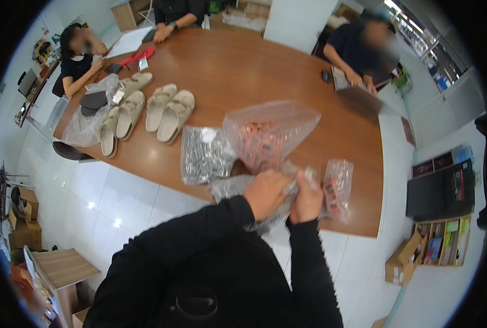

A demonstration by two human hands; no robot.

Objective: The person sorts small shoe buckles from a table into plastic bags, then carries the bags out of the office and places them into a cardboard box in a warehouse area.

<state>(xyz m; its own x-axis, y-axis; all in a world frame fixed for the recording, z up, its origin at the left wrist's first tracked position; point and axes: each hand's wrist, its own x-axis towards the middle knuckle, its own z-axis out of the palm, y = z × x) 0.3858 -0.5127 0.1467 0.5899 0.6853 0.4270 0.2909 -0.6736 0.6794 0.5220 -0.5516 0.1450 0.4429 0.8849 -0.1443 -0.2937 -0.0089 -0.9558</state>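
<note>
Closest in, the left hand (266, 192) and right hand (307, 198) both clutch a crumpled clear bag (238, 188) at the bench (287, 76) edge, pinching its top, perhaps to work it open. Just beyond stand a bag of silver pieces (204, 154) and a pinkish bag (265, 134). Farther off, beige sandals (167, 112) lie paired in a row.

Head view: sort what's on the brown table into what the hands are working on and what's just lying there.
In hand:
- clear plastic bag, gripped by left hand and right hand

Lying about:
- bag of silver parts
- bag of orange parts
- small bag of reddish parts
- beige sandals
- laptop
</note>
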